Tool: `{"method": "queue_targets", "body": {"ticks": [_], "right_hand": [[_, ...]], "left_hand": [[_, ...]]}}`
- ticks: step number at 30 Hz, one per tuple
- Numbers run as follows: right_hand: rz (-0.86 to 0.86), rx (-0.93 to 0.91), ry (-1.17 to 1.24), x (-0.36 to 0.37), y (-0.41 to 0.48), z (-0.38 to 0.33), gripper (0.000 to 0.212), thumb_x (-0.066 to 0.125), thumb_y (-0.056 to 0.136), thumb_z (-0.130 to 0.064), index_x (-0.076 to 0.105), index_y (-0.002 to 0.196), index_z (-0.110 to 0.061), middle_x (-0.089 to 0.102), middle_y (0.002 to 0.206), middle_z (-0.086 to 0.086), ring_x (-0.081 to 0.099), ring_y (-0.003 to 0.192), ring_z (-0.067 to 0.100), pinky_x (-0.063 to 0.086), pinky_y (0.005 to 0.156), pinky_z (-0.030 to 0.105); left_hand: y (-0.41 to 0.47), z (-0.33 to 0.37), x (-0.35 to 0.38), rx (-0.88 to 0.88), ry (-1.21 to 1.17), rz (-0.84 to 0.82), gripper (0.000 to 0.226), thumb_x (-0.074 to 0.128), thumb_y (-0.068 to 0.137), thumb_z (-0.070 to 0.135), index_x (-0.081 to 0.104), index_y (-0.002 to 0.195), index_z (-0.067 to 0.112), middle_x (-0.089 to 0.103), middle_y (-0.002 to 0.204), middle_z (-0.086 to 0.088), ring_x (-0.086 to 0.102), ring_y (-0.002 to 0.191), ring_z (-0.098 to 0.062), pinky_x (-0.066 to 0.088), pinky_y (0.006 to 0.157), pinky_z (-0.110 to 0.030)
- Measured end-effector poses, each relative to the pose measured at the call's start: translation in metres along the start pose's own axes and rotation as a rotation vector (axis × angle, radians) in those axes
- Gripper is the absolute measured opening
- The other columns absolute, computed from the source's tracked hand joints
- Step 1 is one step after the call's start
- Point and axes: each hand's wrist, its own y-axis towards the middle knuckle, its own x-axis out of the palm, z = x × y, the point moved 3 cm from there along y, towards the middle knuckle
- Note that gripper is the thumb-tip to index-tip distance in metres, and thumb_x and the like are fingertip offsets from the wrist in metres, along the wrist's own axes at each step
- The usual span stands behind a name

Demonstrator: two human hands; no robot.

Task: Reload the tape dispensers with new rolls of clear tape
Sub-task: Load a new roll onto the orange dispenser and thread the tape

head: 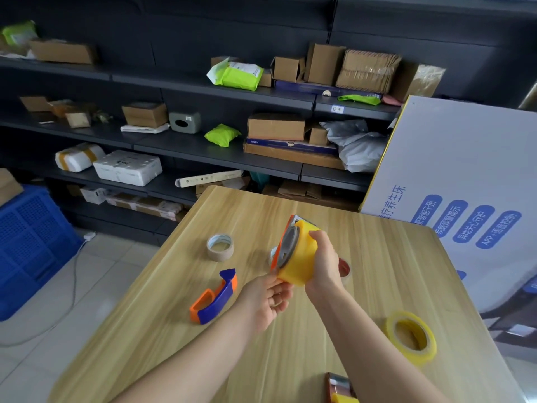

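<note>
Two bare hands seat a fat yellow-tinted tape roll into an orange dispenser above a wooden table.

The right hand (322, 263) wraps its fingers around the glossy tape roll (300, 254); the left hand (268, 301), fingers loosely curled, steadies its lower edge against the orange dispenser (280, 242). Next, likely, pressing the roll fully onto the grey hub. Left lies a blue-and-orange dispenser (213, 301), beyond it a nearly spent roll (220, 247); near right, a thinner spare roll (411, 337).

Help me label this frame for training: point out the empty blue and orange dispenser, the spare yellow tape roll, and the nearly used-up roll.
blue and orange dispenser (214, 299): head view, blue side wall.
spare yellow tape roll (424, 355): head view, outer band.
nearly used-up roll (220, 251): head view, tan outer side.
</note>
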Motion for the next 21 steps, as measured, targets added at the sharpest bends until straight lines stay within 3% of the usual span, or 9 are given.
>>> {"method": "queue_targets", "body": {"ticks": [2,6,10,15,19,21], "right_hand": [[-0.004,0.019,-0.018,-0.006,-0.002,0.012,0.039,0.058,0.090,-0.036,0.049,0.120,-0.012,0.056,0.095,0.004,0.056,0.083,0.020,0.047,0.078,0.036],[-0.008,0.039,-0.021,-0.017,-0.013,0.036,0.045,0.061,0.092,-0.031,0.051,0.127,-0.005,0.061,0.100,0.009,0.060,0.078,0.019,0.047,0.060,0.030],[-0.001,0.040,-0.055,-0.024,-0.026,0.057,0.038,0.061,0.093,-0.029,0.054,0.119,-0.002,0.063,0.094,0.010,0.062,0.072,0.019,0.049,0.051,0.025],[0.023,0.072,-0.091,-0.030,-0.051,0.090,0.016,0.060,0.095,-0.025,0.055,0.090,-0.010,0.059,0.079,0.005,0.059,0.065,0.016,0.050,0.051,0.024],[0.085,0.096,-0.126,-0.037,-0.070,0.124,0.042,0.064,0.091,-0.032,0.051,0.122,-0.005,0.066,0.104,0.012,0.064,0.078,0.019,0.049,0.050,0.024],[0.101,0.113,-0.148,-0.043,-0.077,0.138,0.041,0.064,0.091,-0.031,0.054,0.120,-0.004,0.066,0.101,0.012,0.065,0.077,0.020,0.050,0.052,0.025]], "left_hand": [[-0.002,-0.012,-0.006,-0.019,0.003,0.033,0.030,0.052,0.097,0.031,0.067,0.088,0.006,0.067,0.088,-0.008,0.059,0.076,-0.017,0.043,0.068,-0.026],[-0.016,-0.038,-0.016,-0.136,-0.027,0.022,0.032,0.052,0.097,0.031,0.066,0.107,0.004,0.066,0.097,-0.008,0.059,0.079,-0.017,0.043,0.067,-0.027],[-0.025,-0.059,-0.029,-0.194,-0.064,0.006,0.037,0.055,0.095,0.035,0.065,0.110,0.003,0.065,0.099,-0.009,0.059,0.083,-0.019,0.044,0.067,-0.028],[-0.036,-0.089,-0.059,-0.285,-0.062,-0.001,0.037,0.052,0.096,0.033,0.064,0.114,0.003,0.066,0.097,-0.008,0.059,0.084,-0.019,0.043,0.066,-0.029],[-0.050,-0.113,-0.082,-0.353,-0.033,0.000,0.035,0.049,0.097,0.031,0.064,0.113,0.004,0.065,0.096,-0.007,0.059,0.084,-0.019,0.043,0.068,-0.029],[-0.058,-0.125,-0.092,-0.381,-0.026,0.007,0.035,0.050,0.097,0.031,0.064,0.114,0.004,0.065,0.101,-0.008,0.059,0.086,-0.020,0.044,0.069,-0.029]]}}
